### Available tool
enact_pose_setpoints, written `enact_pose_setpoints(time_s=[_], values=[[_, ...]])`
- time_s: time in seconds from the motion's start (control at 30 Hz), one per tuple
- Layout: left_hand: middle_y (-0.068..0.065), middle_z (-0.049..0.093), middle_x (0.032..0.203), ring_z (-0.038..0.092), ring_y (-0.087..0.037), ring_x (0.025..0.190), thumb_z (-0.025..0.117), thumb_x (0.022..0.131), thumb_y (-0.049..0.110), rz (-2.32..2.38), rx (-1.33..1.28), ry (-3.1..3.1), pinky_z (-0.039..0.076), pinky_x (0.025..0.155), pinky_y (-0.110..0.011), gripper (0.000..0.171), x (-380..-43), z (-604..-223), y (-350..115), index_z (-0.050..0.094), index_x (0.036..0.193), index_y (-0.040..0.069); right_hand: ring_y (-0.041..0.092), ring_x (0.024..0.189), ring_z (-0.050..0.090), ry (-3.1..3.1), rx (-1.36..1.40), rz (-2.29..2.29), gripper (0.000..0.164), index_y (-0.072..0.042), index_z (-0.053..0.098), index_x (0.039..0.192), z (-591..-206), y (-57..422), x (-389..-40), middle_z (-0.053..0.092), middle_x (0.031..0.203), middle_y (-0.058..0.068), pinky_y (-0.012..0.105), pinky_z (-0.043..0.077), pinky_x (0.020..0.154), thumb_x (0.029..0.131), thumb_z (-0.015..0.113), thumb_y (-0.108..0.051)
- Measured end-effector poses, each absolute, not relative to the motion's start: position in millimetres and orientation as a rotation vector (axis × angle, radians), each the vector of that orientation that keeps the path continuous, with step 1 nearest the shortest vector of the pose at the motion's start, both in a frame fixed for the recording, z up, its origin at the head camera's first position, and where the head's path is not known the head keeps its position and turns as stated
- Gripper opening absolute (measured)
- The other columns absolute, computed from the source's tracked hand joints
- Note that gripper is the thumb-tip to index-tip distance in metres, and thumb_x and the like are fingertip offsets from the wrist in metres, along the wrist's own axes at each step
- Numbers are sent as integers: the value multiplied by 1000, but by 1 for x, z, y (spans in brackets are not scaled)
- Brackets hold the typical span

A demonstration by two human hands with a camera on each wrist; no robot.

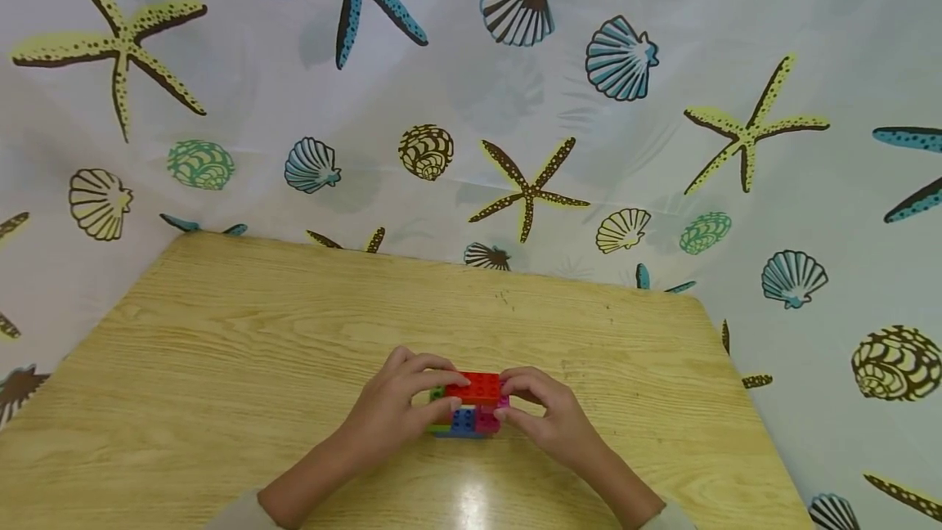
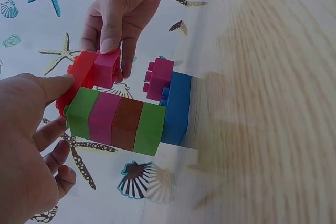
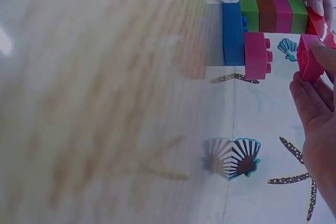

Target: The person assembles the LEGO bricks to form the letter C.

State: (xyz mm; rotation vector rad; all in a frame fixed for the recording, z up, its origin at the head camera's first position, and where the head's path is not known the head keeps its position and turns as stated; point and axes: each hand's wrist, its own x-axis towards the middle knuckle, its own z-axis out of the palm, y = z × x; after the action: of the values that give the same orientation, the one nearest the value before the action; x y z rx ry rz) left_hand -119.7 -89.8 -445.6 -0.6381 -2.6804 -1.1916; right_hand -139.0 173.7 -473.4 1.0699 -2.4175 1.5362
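Observation:
A small structure of toy building bricks stands on the wooden table. Its base is a long blue brick (image 2: 180,106). From one end rises a column: a green brick (image 2: 150,128), a brown brick (image 2: 127,123), a pink brick (image 2: 104,117) and another green brick (image 2: 83,111). A red brick (image 1: 482,387) lies across the top, held between thumb and fingers of my left hand (image 1: 401,399). My right hand (image 1: 548,415) pinches a pink brick (image 3: 308,59) at the red brick's other end. Below it, a separate pink brick (image 3: 255,56) sits on the blue base, a gap between them.
The wooden table (image 1: 257,334) extends around the bricks. Behind it and along the sides hangs a white cloth (image 1: 441,211) printed with starfish and shells. A light reflection shows on the tabletop near the front.

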Motion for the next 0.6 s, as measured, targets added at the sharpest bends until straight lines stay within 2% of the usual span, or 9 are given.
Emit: enact_pose_setpoints(time_s=[0.17, 0.3, 0.37, 0.6], values=[[24, 62, 125, 43, -3, 98, 75, 91, 37, -1292, -636, -2671, 44, 76, -28, 30, -120, -448, -92, 70, 120, 42, 16, 117, 64, -2411, 1069, 1537, 21, -11, 65, 109, -473, 174, -139, 66, 123, 12, 49, 56, 89, 90, 74, -7], [28, 60, 127, 45, -4, 105, 74, 90, 42, -1425, -606, -2657, 48, 86, -39, 33, -119, -448, -96, 66, 122, 47, 17, 119, 63, -2424, 1045, 1559, 22, -12, 65, 110, -473, 174, -138, 65, 125, 12, 45, 56, 92, 91, 74, -8], [27, 60, 128, 45, -5, 108, 74, 90, 43, -1460, -602, -2638, 48, 89, -45, 34, -119, -448, -100, 67, 123, 46, 18, 120, 63, -2435, 1024, 1583, 21, -12, 65, 110, -472, 174, -138, 65, 126, 12, 43, 56, 93, 91, 74, -9], [21, 64, 127, 47, -6, 110, 77, 88, 38, -1414, -594, -2623, 50, 90, -44, 33, -118, -455, -114, 69, 120, 41, 14, 121, 62, -2440, 961, 1683, 21, -12, 66, 111, -472, 175, -136, 64, 127, 11, 43, 53, 97, 91, 74, -10]])
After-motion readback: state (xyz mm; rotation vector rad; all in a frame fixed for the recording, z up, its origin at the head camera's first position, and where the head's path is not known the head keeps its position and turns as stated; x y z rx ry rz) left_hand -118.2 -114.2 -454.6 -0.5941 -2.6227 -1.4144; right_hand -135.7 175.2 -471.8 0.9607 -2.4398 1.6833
